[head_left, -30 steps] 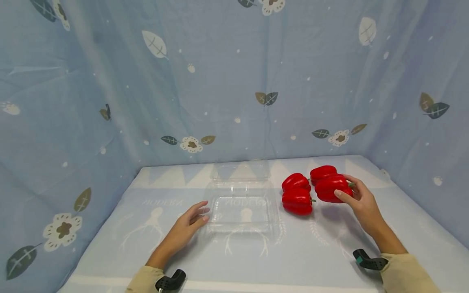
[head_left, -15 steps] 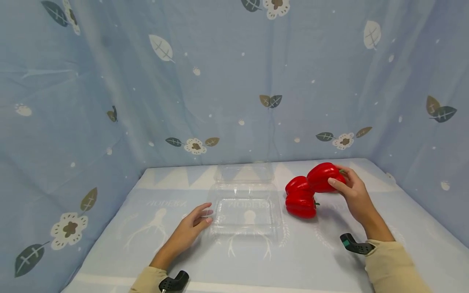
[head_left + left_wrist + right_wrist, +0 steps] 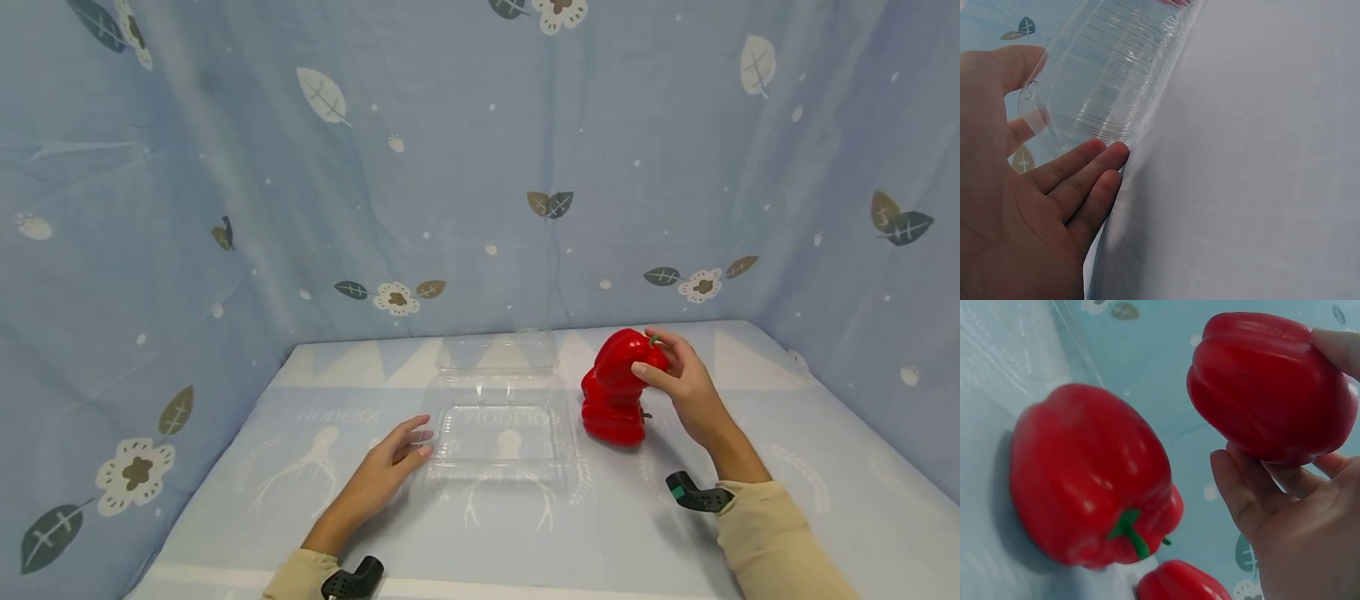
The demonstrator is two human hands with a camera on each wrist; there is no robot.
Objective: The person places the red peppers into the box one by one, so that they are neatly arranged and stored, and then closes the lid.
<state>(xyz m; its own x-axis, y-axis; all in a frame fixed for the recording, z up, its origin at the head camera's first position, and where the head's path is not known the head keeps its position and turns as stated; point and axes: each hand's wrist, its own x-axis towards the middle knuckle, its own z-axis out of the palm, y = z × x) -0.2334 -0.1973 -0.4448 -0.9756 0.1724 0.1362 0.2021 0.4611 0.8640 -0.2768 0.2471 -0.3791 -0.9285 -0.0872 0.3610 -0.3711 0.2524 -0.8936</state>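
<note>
My right hand [image 3: 688, 395] grips a red bell pepper [image 3: 621, 360] with a green stem, thumb on the near side and fingers around the far side. In the right wrist view that pepper is raised over the others. A second red bell pepper [image 3: 1088, 475] lies just below and left of it, and another pepper [image 3: 1184, 584] shows at the bottom edge. My left hand [image 3: 384, 473] rests at the left side of a clear plastic clamshell box [image 3: 495, 471]. In the left wrist view its fingers [image 3: 1085, 181] are mostly straight, touching the box's end wall.
The clamshell's lid [image 3: 495, 354] lies folded back toward the rear curtain [image 3: 480, 167]. A pale patterned cloth covers the table [image 3: 600, 525]. Curtains also close off the left and right sides.
My right hand has lifted the pepper and carried it left, over the other peppers, one of which it now hides. The left hand stays beside the box.
</note>
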